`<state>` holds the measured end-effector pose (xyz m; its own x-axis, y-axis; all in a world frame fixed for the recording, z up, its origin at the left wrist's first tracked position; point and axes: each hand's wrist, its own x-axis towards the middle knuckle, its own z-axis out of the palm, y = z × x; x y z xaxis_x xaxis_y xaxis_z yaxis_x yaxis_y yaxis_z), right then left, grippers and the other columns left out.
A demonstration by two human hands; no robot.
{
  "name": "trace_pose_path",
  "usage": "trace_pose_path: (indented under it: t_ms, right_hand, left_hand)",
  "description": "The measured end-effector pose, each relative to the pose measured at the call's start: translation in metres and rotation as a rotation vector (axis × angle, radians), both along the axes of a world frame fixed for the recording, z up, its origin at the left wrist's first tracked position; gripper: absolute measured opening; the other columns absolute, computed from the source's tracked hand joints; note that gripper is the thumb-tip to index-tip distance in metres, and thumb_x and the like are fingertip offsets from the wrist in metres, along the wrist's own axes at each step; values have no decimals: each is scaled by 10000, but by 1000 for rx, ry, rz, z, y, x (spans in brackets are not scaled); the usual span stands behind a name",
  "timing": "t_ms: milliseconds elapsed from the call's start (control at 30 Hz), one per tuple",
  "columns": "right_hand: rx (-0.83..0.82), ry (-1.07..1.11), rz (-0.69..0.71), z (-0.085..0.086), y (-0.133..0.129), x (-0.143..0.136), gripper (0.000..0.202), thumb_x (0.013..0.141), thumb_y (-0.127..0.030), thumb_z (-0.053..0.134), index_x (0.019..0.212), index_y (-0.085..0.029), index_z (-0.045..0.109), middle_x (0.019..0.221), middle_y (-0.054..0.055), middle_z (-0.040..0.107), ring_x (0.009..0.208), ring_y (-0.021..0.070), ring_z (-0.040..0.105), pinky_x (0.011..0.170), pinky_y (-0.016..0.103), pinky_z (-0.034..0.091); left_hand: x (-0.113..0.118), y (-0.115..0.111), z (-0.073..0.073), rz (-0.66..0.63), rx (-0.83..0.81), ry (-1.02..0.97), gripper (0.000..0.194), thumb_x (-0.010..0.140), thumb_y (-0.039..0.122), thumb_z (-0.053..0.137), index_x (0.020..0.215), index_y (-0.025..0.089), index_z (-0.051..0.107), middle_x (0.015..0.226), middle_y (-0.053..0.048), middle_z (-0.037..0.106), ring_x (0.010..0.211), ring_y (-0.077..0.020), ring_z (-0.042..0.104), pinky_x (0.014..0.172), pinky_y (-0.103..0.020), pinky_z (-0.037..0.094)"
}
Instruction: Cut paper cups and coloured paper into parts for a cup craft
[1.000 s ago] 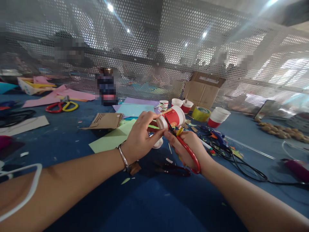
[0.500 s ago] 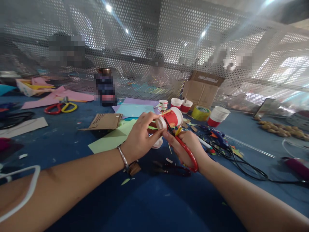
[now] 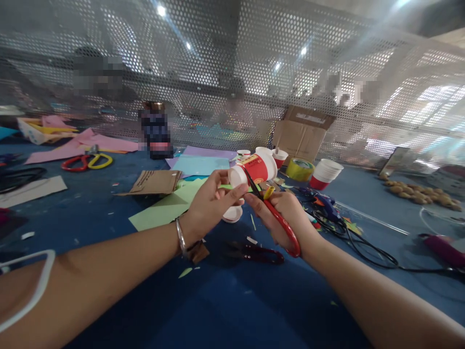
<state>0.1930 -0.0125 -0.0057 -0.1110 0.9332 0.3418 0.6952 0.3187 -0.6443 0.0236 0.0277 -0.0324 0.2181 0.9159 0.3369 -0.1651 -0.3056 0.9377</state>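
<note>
A red and white paper cup (image 3: 260,166) lies tilted sideways in the grip of my left hand (image 3: 212,199), its white base toward the left. My right hand (image 3: 278,218) is wrapped round scissors with red and yellow handles (image 3: 281,224). Their dark blades lie against the side of the cup near its base; whether they cut into it I cannot tell. Below the cup, partly behind my left hand, a white cup piece (image 3: 233,214) rests on the table. Thread snips (image 3: 254,253) lie on the blue table nearer to me.
Behind the hands stand a stack of paper cups (image 3: 326,173), yellow tape (image 3: 300,169) and a cardboard box (image 3: 301,133). To the right is a glue gun (image 3: 329,203) with a black cord. Green paper (image 3: 156,213), cardboard (image 3: 156,182) and more scissors (image 3: 87,162) lie left.
The cup has turned slightly in my left hand and shows more of its base. The scissors have shifted a little against its side. The view has moved slightly.
</note>
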Motion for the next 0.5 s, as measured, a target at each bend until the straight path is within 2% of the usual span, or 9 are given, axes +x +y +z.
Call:
trace_pose_path:
  t_ms: [100, 200, 367, 500]
  right_hand:
    - [-67, 32, 10, -1, 2, 1, 582, 823, -578, 650, 501, -228, 315, 440, -56, 355, 420, 89, 328, 405, 237, 304]
    - [-102, 39, 21, -3, 5, 2, 542, 813, -568, 661, 520, -223, 363, 455, -53, 377, 437, 95, 348, 420, 239, 312]
    - [-121, 8, 50, -3, 5, 4, 506, 816, -522, 678, 524, -216, 401, 465, -53, 399, 447, 96, 351, 452, 237, 332]
    - [-152, -7, 52, -2, 5, 5, 493, 825, -507, 675, 530, -222, 403, 451, -50, 428, 433, 103, 399, 468, 241, 356]
  left_hand:
    - [1, 0, 4, -21, -95, -72, 341, 835, 445, 718, 990, 177, 576, 1019, -54, 654, 821, -148, 663, 765, -324, 597]
    - [1, 0, 6, -31, -122, -115, 291, 837, 411, 726, 916, 164, 593, 897, -24, 658, 798, -130, 656, 768, -293, 582]
    - [1, 2, 5, -22, -151, -138, 278, 816, 381, 746, 876, 151, 602, 847, -20, 669, 790, -126, 645, 759, -280, 562]
    - [1, 2, 5, -6, -161, -73, 299, 796, 394, 758, 895, 155, 611, 845, -25, 676, 769, -134, 644, 737, -291, 552]
